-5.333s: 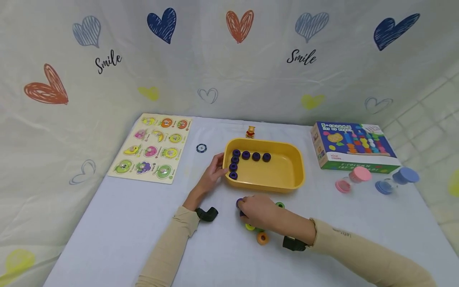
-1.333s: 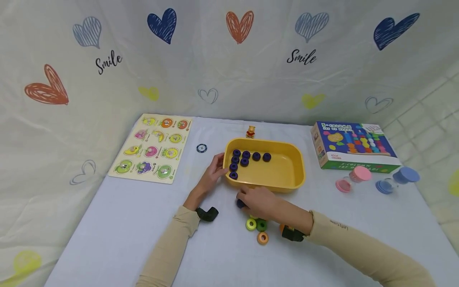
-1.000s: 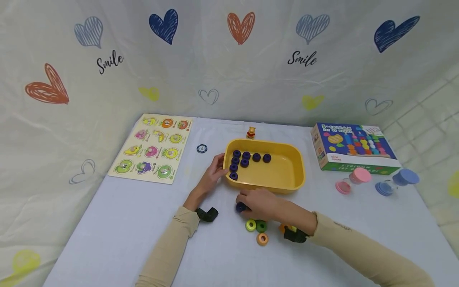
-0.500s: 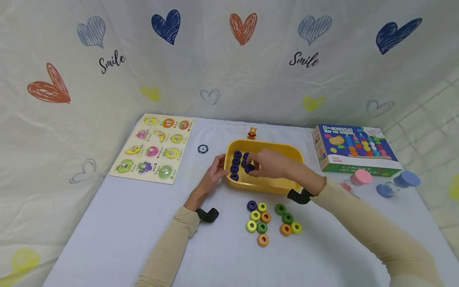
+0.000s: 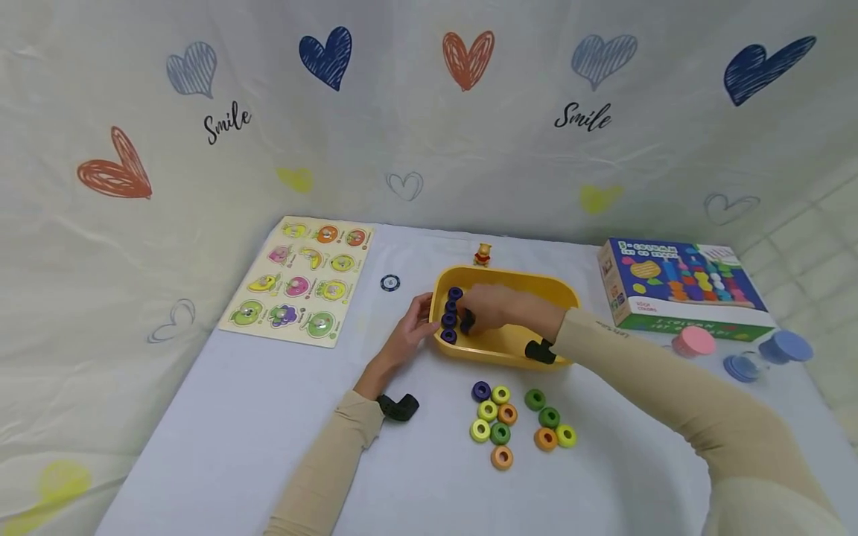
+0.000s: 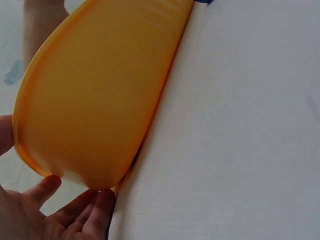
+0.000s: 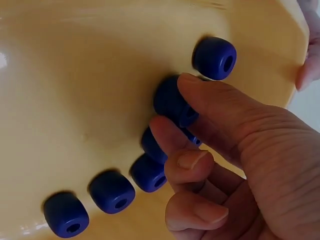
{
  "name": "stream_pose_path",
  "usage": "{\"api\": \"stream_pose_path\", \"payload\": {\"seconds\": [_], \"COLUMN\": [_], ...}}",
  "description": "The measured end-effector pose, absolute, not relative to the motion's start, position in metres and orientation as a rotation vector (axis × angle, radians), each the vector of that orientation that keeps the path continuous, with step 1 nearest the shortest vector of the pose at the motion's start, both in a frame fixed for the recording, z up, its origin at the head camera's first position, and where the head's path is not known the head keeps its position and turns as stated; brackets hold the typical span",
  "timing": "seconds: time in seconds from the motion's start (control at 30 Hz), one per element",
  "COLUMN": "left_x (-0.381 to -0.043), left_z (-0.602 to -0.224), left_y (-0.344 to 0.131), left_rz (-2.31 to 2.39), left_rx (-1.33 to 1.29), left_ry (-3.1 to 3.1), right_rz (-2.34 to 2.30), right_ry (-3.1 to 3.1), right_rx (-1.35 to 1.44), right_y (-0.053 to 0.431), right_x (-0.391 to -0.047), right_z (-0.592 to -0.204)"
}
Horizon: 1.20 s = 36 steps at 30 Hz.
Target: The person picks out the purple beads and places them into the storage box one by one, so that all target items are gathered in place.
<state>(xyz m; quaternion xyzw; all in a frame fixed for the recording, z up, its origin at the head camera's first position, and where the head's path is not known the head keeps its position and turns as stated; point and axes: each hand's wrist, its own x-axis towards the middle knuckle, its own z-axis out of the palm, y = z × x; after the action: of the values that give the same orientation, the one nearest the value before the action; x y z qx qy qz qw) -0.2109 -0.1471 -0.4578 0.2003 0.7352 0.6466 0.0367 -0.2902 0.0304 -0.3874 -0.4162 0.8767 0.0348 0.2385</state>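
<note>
A yellow tray (image 5: 496,356) holds several dark blue-purple beads (image 5: 448,320) along its left wall. My right hand (image 5: 494,305) reaches inside it. Between thumb and index finger it pinches one dark blue bead (image 7: 169,98), low over the tray floor in the right wrist view; whether the bead touches the floor I cannot tell. Another blue bead (image 7: 216,57) lies just beyond the thumb, and others are partly behind the fingers. My left hand (image 5: 406,332) touches the tray's left end from outside, its fingertips (image 6: 103,200) against the wall.
Before the tray lie a purple bead (image 5: 481,391) and several yellow, green and orange beads (image 5: 507,414). A fruit puzzle board (image 5: 298,283) and a round chip (image 5: 390,282) are left. Behind stands a bear figurine (image 5: 482,254); right are a toy box (image 5: 687,289) and sand timers (image 5: 784,347).
My right hand has carried beads from the table into the tray, most recently the one it pinches. More blue beads stand in the tray than before. My left hand stays at the tray's end.
</note>
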Motion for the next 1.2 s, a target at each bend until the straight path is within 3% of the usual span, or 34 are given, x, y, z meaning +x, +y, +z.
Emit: {"api": "stream_pose_path", "payload": {"seconds": [0.33, 0.57, 0.8, 0.97, 1.2], "left_x": [-0.211, -0.211, -0.211, -0.211, -0.209], "left_z": [-0.455, -0.454, -0.455, -0.458, -0.460], "left_y": [-0.145, -0.149, -0.149, -0.147, -0.143], "left_rz": [1.964, 1.965, 1.981, 1.995, 2.002], "left_rx": [0.595, 0.626, 0.589, 0.569, 0.580], "left_ry": [2.276, 2.293, 2.278, 2.271, 2.265], "right_rz": [-0.093, -0.230, 0.096, 0.274, 0.039], "right_ry": [2.488, 2.517, 2.597, 2.774, 2.655], "right_rx": [-1.180, -1.285, -1.297, -1.262, -1.053], "right_y": [0.046, 0.048, 0.048, 0.054, 0.056], "right_x": [-0.275, -0.213, -0.165, -0.155, -0.159], "right_z": [-0.370, -0.356, -0.393, -0.413, -0.409]}}
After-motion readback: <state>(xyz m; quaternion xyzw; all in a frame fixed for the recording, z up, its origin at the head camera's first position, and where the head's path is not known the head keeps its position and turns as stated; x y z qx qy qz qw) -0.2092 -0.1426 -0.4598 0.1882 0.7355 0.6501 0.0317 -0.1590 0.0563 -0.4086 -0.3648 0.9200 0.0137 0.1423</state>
